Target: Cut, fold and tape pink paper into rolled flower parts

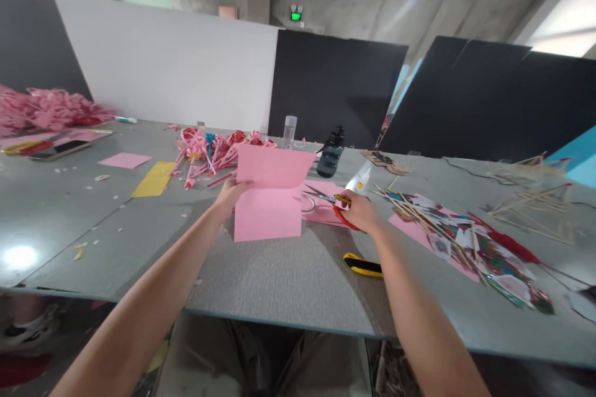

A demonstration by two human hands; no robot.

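**Paper held, scissors gripped**

Left hand (231, 193) pinches the folded pink paper (270, 198) upright above the grey table (288, 279). Right hand (361, 211) clenches red-handled scissors (331, 203), blades parted, just beside the sheet's right edge. Cutting step; blades need aligning.

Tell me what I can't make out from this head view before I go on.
- Scissors: handles hidden inside the right hand.
- Pink paper: left edge covered by the left hand; its far face is turned away.
- Yellow utility knife: one end hidden behind the right forearm.
- Glue bottle: label too small to read.
- Pink pile: cut off by the left edge.
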